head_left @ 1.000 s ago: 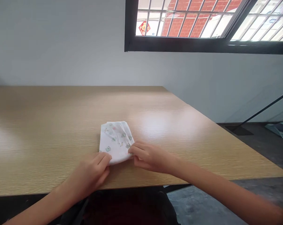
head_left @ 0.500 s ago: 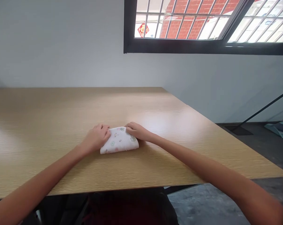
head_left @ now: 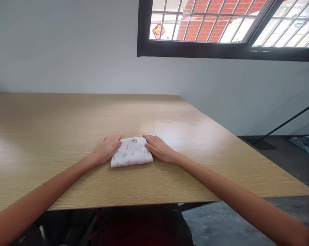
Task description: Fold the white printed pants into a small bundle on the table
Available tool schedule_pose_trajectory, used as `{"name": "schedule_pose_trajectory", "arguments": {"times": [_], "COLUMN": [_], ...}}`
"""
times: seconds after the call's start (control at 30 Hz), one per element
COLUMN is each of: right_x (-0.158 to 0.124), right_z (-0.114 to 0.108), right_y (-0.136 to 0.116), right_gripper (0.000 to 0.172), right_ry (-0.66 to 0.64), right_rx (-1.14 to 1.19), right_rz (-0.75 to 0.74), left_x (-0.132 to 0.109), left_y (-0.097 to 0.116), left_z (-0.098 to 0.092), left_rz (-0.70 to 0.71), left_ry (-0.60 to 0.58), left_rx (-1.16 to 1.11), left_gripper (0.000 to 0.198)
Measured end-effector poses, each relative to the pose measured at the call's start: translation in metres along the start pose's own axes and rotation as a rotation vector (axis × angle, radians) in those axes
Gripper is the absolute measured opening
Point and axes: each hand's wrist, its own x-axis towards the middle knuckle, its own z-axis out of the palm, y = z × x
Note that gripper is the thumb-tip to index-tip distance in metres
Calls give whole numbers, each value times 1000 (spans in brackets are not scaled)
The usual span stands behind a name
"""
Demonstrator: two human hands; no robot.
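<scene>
A folded white cloth (head_left: 132, 152) with small cartoon prints in green, pink and black lies on the wooden table. Its front edge is nearly straight, and its far corners reach under or beside my fingers. Along its left side rests my left hand (head_left: 107, 149), fingers stretched forward and thumb against the cloth. On the opposite side, my right hand (head_left: 159, 147) lies with extended fingers at the far right corner, its thumb touching the cloth. Both hands look flat rather than closed on the fabric.
The light wooden table (head_left: 67, 118) meets a pale wall (head_left: 67, 44) at the back. A barred window (head_left: 202, 24) is above right. Beyond the table's right edge stand a slanted black pole (head_left: 287, 122) and a bluish item (head_left: 306, 144) on the grey floor.
The cloth's rounded far edge now looks flatter and squarer. My right hand has shifted slightly right, its curled fingers now straightened; my left fingers have also stretched out.
</scene>
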Motion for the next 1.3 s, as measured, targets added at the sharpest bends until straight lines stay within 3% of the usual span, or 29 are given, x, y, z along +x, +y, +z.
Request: {"name": "schedule_pose_trajectory", "arguments": {"times": [0.13,0.27,0.43,0.6,0.7,0.8,0.87,0.93,1.0,1.07,1.17,1.23,1.3], "right_x": [-32,-48,-25,5,12,8,3,-4,-12,-24,-55,-87,-128], "right_z": [-5,4,13,17,18,16,14,15,19,24,19,0,-28], "right_y": [3,-20,-21,-12,-13,-19,-27,-37,-48,-58,-72,-79,-83], "right_gripper": [44,49,42,34,34,34,36,39,37,35,36,34,25], "right_ry": [121,138,169,188,172,174,157,103,59,83,181,230,330], "right_rx": [109,336,423,393,375,349,325,229,85,-11,-16,-66,-218], "right_rz": [94,40,67,76,44,2,-54,-184,-310,-327,-205,-148,-124], "left_x": [-12,-11,-33,-84,-101,-92,-75,-59,-49,-50,-61,-63,-57], "left_y": [-17,-8,14,41,49,41,33,28,30,43,83,122,169], "left_z": [-7,-11,-10,1,5,4,3,5,9,16,30,41,52], "left_rz": [-28,44,72,94,139,66,-9,-33,7,66,84,109,214], "left_ry": [57,79,49,49,-6,-3,24,14,5,55,131,69,-115], "left_rx": [-127,-312,-426,-236,-181,-296,-284,-198,-171,-234,-468,-705,-913], "left_gripper": [57,49,42,36,31,31,44,63,65,55,36,33,35]}}
